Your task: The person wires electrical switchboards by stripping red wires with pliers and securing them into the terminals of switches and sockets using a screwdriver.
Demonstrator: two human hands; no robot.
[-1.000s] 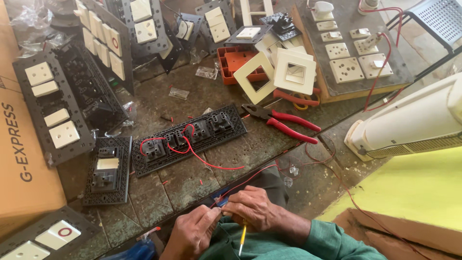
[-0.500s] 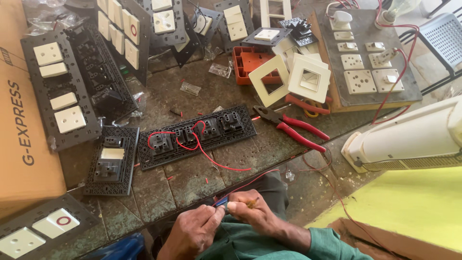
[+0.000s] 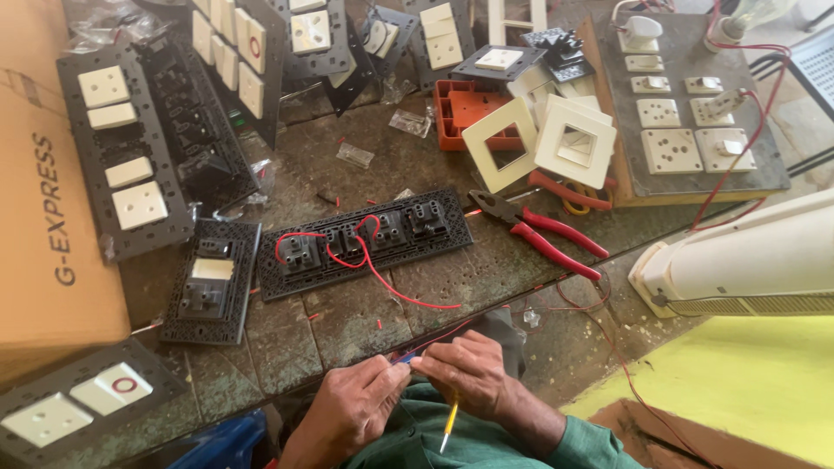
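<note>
Both hands meet at the worktop (image 3: 347, 321) edge, left hand (image 3: 352, 408) and right hand (image 3: 465, 373) pinching what seems a red wire (image 3: 434, 337) running away toward the switch plate (image 3: 365, 243)

A brown cardboard box (image 3: 43, 208) with dark lettering lies at the left edge of the desk (image 3: 347, 321).

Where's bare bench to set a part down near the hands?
Bare slab lies between the long wired plate and the hands: left hand, right hand. A smaller patch sits above that plate, beside the clear packet. The back, around the orange box and white frames, is crowded.
</note>
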